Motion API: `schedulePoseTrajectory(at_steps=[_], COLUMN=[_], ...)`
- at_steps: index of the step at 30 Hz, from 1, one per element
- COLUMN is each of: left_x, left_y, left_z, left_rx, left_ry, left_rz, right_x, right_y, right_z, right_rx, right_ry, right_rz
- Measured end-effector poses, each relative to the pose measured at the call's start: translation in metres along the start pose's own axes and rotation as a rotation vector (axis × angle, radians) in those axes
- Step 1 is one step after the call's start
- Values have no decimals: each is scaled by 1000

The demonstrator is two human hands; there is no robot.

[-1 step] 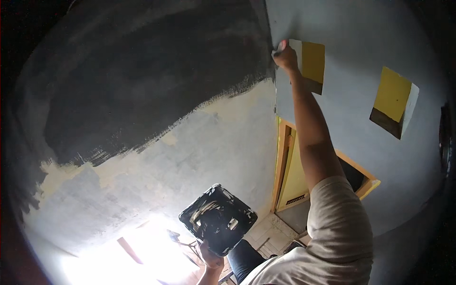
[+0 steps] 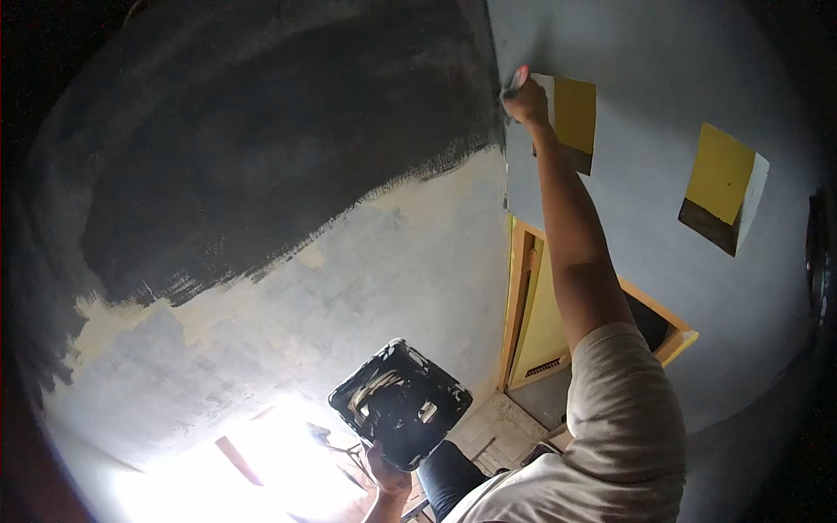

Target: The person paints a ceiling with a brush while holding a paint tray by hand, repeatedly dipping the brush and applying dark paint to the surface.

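Observation:
My right hand (image 2: pixel 526 103) is raised at the inside corner of two walls, gripping a small tool (image 2: pixel 513 87), mostly hidden and perhaps a brush, against the edge between the dark grey painted band (image 2: pixel 288 157) and the blue-grey wall (image 2: pixel 654 70). Beside that hand is a yellow patch with a white and brown border (image 2: pixel 574 113). Low in the middle, my left hand (image 2: pixel 386 471) grips a square black paint tray (image 2: pixel 397 401) smeared with dark and cream paint. The dark band has a ragged lower edge above a patchy pale wall (image 2: pixel 366 270).
A second yellow patch (image 2: pixel 717 170) is on the right wall. Below it is a wooden-framed doorway with a yellow door (image 2: pixel 536 340). My leg (image 2: pixel 449 479) shows over a tiled floor (image 2: pixel 493 423) far below. Glaring light fills the lower left, beside some thin metal bars (image 2: pixel 344 449).
My right hand and its tool have risen very slightly along the corner. The tray in my left hand looks the same.

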State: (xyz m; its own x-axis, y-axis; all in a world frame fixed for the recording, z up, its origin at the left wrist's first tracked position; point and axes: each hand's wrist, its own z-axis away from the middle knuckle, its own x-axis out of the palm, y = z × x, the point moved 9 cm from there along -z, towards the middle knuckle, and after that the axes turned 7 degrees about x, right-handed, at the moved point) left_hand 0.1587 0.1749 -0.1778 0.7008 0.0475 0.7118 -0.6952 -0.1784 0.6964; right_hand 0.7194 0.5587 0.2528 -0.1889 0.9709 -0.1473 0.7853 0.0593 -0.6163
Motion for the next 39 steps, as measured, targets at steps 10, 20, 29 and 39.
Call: schedulePoseTrajectory(at_steps=[10, 20, 29, 39], left_x=[-1, 0, -8, -6], left_y=[2, 0, -8, -4], left_z=[-2, 1, -2, -1], left_rx=[29, -6, -79, -24], left_ry=[-36, -33, 47, 9], left_rz=[33, 38, 99, 112], right_x=[7, 21, 5, 30], right_y=[-3, -7, -14, 40], right_z=[23, 9, -12, 22], right_rx=[-12, 6, -134, -39], right_ry=[-138, -292, 14, -97], right_rz=[74, 198, 52, -87])
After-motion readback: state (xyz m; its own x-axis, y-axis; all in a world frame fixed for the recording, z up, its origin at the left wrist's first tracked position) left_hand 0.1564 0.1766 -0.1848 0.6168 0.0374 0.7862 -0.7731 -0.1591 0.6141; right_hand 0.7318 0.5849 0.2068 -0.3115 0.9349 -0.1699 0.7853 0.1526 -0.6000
